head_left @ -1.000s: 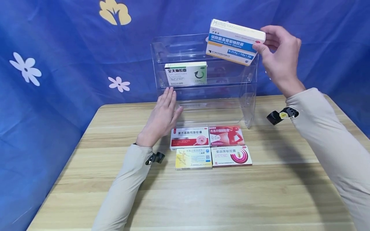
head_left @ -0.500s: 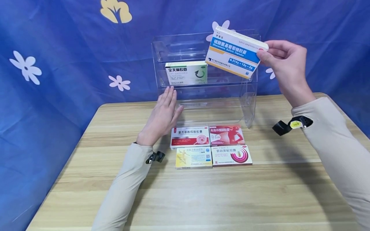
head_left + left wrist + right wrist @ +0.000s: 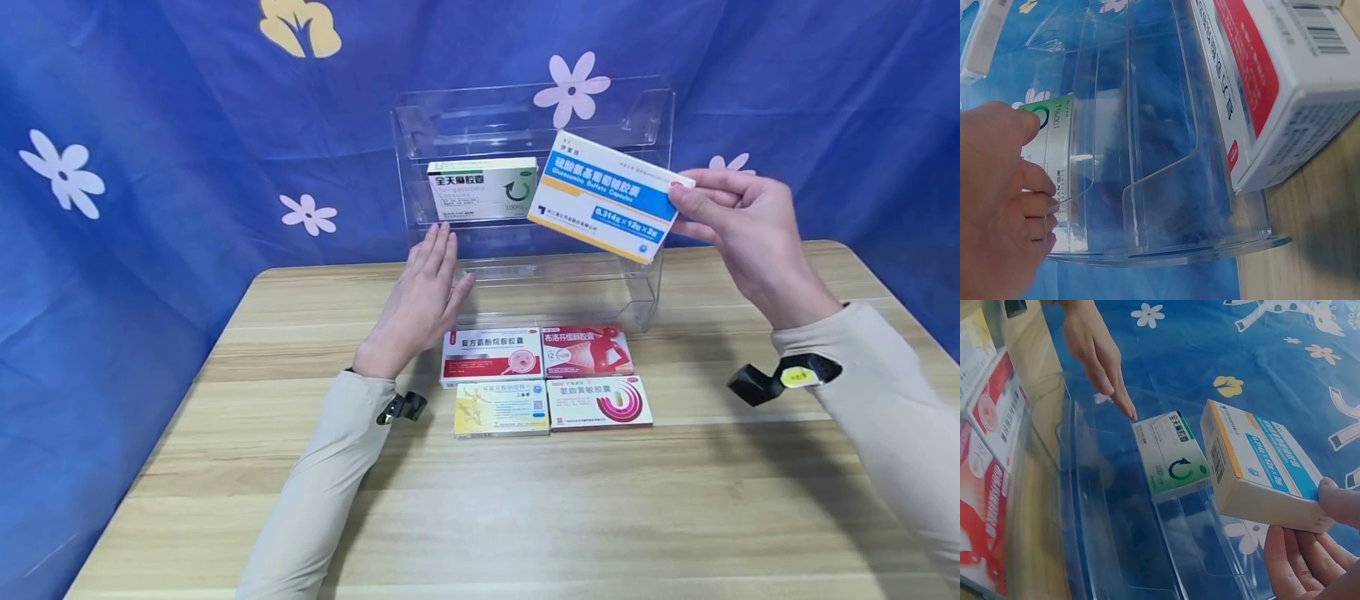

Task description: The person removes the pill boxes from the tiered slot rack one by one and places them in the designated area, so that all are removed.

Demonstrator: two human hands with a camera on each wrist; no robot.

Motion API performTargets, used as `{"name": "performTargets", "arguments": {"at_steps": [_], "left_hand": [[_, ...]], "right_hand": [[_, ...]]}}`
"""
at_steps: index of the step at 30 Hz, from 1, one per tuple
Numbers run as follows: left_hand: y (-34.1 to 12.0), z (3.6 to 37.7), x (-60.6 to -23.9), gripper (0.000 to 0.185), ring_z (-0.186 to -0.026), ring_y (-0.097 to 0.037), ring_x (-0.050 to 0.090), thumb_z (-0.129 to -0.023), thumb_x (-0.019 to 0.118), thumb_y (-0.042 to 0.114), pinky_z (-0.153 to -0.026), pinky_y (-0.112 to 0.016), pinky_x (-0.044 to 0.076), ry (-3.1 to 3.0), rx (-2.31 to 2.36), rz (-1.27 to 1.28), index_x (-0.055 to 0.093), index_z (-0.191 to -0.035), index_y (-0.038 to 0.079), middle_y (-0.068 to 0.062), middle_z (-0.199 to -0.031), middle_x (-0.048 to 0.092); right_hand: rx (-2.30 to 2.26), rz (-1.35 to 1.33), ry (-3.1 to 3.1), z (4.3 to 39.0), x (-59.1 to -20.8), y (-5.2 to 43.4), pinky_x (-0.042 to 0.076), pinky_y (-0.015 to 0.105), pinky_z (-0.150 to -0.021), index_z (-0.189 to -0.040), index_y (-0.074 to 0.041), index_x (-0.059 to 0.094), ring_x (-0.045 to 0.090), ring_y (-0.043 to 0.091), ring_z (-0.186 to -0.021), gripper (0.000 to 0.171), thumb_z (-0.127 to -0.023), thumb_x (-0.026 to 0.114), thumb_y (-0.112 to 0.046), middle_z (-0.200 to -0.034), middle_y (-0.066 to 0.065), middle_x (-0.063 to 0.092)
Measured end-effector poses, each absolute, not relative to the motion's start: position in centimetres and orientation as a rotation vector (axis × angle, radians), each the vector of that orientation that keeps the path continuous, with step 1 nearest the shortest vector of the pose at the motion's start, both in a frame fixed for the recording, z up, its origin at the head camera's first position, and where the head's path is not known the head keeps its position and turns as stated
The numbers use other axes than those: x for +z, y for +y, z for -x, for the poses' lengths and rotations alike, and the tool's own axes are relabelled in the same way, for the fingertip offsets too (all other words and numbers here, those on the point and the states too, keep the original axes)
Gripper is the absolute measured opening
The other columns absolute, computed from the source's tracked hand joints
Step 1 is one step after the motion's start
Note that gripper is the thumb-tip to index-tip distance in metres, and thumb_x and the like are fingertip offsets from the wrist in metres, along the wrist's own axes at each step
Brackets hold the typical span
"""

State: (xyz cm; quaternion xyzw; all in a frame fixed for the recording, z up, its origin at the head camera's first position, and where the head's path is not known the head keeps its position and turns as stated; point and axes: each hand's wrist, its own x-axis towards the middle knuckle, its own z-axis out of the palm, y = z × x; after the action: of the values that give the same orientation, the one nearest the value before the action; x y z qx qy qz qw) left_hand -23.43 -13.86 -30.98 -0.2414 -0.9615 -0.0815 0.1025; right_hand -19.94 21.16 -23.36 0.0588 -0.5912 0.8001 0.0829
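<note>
One grip, the right hand, pinches the blue-striped box; left hand flat against the clear rack.

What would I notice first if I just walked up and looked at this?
Probably the blue and white box, tilted in the air, pinched at its end by the right hand in front of the clear plastic rack. Next, the green and white box standing inside that rack, and the left hand flat against the rack's left side.
</note>
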Motion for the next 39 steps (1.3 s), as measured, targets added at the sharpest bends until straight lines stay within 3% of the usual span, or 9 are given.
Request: {"name": "performTargets", "arguments": {"at_steps": [7, 17, 22, 28, 34, 39], "left_hand": [[-13.8, 23.6, -30.9, 0.069, -0.147, -0.027, -0.004, -0.105, 0.024, 0.044, -0.120, -0.041, 0.002, -2.837, -0.263, 0.729, 0.012, -0.152, -0.005, -0.018, -0.160, 0.001], [-14.0, 24.3, -30.8, 0.065, -0.147, -0.031, 0.010, -0.105, 0.029, 0.038, -0.121, -0.039, 0.004, -2.762, -0.236, 0.772, 0.018, -0.151, -0.006, -0.021, -0.158, 0.015], [-13.6, 24.6, -30.7, 0.063, -0.145, -0.034, 0.020, -0.105, 0.030, 0.037, -0.120, -0.043, 0.011, -2.718, -0.233, 0.757, 0.024, -0.149, -0.006, -0.022, -0.155, 0.024], [-13.2, 24.9, -30.4, 0.060, -0.140, -0.039, 0.029, -0.105, 0.034, 0.033, -0.119, -0.044, 0.018, -2.693, -0.243, 0.736, 0.030, -0.146, -0.009, -0.027, -0.150, 0.032], [-13.1, 24.8, -30.2, 0.061, -0.141, -0.038, 0.027, -0.105, 0.034, 0.035, -0.119, -0.043, 0.018, -2.733, -0.285, 0.702, 0.029, -0.147, -0.009, -0.026, -0.152, 0.029], [-13.1, 24.3, -30.1, 0.062, -0.143, -0.037, 0.023, -0.105, 0.034, 0.035, -0.119, -0.044, 0.018, -2.771, -0.253, 0.679, 0.027, -0.147, -0.009, -0.025, -0.154, 0.026]], "right_hand": [[2.374, -0.189, -1.853, 18.1, -24.7, 21.7, 0.057, 0.030, -0.075, -0.106, 0.001, 0.069, 0.072, 0.019, -0.086, 0.028, -0.080, 0.077, -0.005, -0.097, 0.011, 0.074], [2.356, -0.143, -1.991, 14.2, -28.0, 23.0, 0.058, 0.025, -0.074, -0.105, -0.006, 0.071, 0.071, 0.014, -0.087, 0.019, -0.088, 0.067, 0.002, -0.096, 0.006, 0.074], [2.387, -0.137, -2.028, 12.5, -29.8, 23.6, 0.057, 0.023, -0.074, -0.107, -0.008, 0.068, 0.070, 0.012, -0.085, 0.022, -0.089, 0.064, 0.004, -0.096, 0.005, 0.074], [2.299, -0.043, -2.234, 11.0, -31.6, 23.5, 0.057, 0.023, -0.077, -0.109, -0.011, 0.066, 0.070, 0.011, -0.087, 0.021, -0.090, 0.067, -0.004, -0.098, 0.001, 0.073], [2.151, 0.037, -2.526, 9.9, -33.0, 23.2, 0.057, 0.028, -0.081, -0.123, 0.001, 0.058, 0.069, 0.013, -0.092, 0.037, -0.091, 0.068, -0.016, -0.101, -0.002, 0.073], [2.134, 0.018, -2.663, 9.2, -34.1, 22.7, 0.056, 0.031, -0.082, -0.127, 0.010, 0.054, 0.071, 0.019, -0.090, 0.049, -0.091, 0.069, -0.020, -0.100, 0.005, 0.074]]}}
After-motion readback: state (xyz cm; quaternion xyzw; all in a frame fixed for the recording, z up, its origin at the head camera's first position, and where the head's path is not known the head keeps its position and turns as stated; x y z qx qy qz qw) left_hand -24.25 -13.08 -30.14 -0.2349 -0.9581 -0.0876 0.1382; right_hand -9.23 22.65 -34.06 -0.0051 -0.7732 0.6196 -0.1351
